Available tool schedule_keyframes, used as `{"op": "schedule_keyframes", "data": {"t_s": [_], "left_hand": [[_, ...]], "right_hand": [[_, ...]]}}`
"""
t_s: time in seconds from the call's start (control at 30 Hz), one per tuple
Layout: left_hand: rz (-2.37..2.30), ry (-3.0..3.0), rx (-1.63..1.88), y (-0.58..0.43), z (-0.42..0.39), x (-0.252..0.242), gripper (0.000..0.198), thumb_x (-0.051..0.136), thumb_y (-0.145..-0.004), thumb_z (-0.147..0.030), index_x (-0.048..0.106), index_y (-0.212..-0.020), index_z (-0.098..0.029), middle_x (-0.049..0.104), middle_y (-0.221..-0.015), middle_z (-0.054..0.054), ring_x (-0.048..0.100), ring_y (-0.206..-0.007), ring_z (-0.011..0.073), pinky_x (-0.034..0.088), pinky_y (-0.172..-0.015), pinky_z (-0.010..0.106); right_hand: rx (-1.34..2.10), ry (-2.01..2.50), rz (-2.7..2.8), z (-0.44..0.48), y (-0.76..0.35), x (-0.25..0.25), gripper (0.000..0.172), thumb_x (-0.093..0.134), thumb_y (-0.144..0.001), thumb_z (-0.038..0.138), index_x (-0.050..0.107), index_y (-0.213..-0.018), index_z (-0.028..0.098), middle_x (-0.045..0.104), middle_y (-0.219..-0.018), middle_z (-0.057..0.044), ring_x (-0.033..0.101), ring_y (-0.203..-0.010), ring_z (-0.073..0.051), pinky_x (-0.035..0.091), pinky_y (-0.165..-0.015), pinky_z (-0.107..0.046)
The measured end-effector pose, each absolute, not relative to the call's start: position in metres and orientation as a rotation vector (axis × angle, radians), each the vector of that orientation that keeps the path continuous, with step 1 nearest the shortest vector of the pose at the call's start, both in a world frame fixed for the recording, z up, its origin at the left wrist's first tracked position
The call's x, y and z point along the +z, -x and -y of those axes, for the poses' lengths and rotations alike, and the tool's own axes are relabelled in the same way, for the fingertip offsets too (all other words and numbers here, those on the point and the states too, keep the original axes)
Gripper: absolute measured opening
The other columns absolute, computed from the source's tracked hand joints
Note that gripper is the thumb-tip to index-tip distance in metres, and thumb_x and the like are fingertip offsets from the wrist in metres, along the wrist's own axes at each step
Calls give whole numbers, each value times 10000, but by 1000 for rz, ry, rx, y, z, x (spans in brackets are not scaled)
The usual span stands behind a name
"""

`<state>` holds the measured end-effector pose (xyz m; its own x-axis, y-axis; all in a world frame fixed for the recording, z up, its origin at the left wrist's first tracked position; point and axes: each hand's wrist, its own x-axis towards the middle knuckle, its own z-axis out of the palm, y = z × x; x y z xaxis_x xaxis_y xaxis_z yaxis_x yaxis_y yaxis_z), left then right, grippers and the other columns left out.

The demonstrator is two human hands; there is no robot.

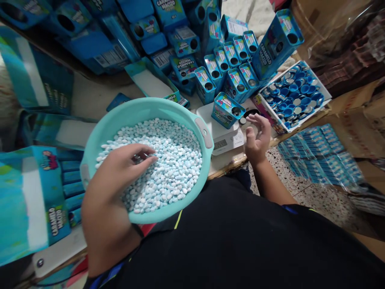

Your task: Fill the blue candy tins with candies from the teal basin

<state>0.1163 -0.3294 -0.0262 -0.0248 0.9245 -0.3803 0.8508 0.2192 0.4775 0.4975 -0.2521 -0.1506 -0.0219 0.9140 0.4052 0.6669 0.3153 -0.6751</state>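
Note:
A turquoise bowl (150,110) full of small white and pale blue candies (171,160) rests in front of me. My left hand (120,172) lies in the candies with fingers curled, pinching something small and dark that I cannot make out. My right hand (257,138) hovers just right of a white kitchen scale (228,138), fingers loosely spread and holding nothing. A blue tin (227,110) with a round hole in its top stands on the scale.
Several more blue tins (228,64) are stacked behind the scale. A white tray of blue and silver round lids (294,96) sits to the right. Blue cartons (33,196) stand at the left, wrapped blue packs (319,152) on the floor.

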Motion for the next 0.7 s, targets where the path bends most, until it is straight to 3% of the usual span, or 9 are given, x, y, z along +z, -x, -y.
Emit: {"op": "schedule_keyframes", "data": {"t_s": [0.07,0.13,0.23,0.33,0.4,0.47,0.57,0.63,0.7], "left_hand": [[-1835,-1683,207,-118,330,-29,307,656,-908,-513,767,-1010,-245,785,-1024,53,702,-901,255,582,-842,394],[-1781,-1736,287,-121,332,-30,307,674,-895,-490,772,-1015,-225,775,-1081,72,710,-926,245,596,-894,398],[-1723,-1786,413,-123,340,-30,272,704,-908,-450,766,-1031,-216,746,-1234,97,719,-1089,259,592,-1006,420],[-1741,-1858,632,-125,350,-31,183,723,-941,-349,747,-1070,-221,716,-1324,109,681,-1253,273,574,-1070,439],[-1768,-1857,876,-128,355,-32,244,729,-962,-322,716,-1185,-223,725,-1312,114,703,-1205,254,581,-1053,428],[-1728,-1811,1182,-132,357,-33,451,739,-978,-375,614,-1390,-240,722,-1347,120,717,-1198,246,588,-1041,421],[-1511,-1793,1497,-134,361,-32,767,726,-979,-555,370,-1612,-311,647,-1508,124,661,-1363,278,586,-1074,451],[-1468,-1803,1583,-130,370,-31,734,659,-997,-651,388,-1597,-325,661,-1485,111,670,-1356,286,591,-1071,470],[-1673,-1739,1683,-118,384,-29,597,568,-1039,-673,497,-1496,-294,715,-1369,99,711,-1266,274,603,-1046,460]], "right_hand": [[409,1359,1822,246,-491,-141,696,494,-998,369,248,-1644,279,545,-1542,-193,619,-1401,-331,569,-1096,-579],[408,1262,1939,236,-484,-131,737,598,-962,394,321,-1637,292,549,-1571,-180,589,-1436,-350,581,-1080,-587],[374,1099,2091,217,-477,-117,534,628,-964,357,587,-1494,304,701,-1387,-141,678,-1302,-347,595,-1058,-596],[261,969,2097,203,-471,-100,442,657,-951,394,703,-1385,327,783,-1213,-124,754,-1131,-359,622,-982,-606],[130,887,2022,199,-464,-79,489,700,-931,456,700,-1412,374,801,-1185,-126,771,-1100,-369,622,-958,-592],[75,772,1947,201,-449,-49,623,781,-875,543,657,-1475,428,786,-1239,-124,765,-1130,-380,610,-964,-580],[381,445,1994,211,-400,3,803,830,-836,634,533,-1569,498,633,-1497,-70,680,-1313,-386,587,-1054,-574],[648,164,2074,222,-350,29,755,771,-906,634,480,-1590,499,544,-1583,-50,595,-1429,-368,591,-1082,-562],[845,7,2167,234,-292,43,753,701,-950,666,452,-1607,393,545,-1568,-89,637,-1352,-336,614,-1053,-562]]}}
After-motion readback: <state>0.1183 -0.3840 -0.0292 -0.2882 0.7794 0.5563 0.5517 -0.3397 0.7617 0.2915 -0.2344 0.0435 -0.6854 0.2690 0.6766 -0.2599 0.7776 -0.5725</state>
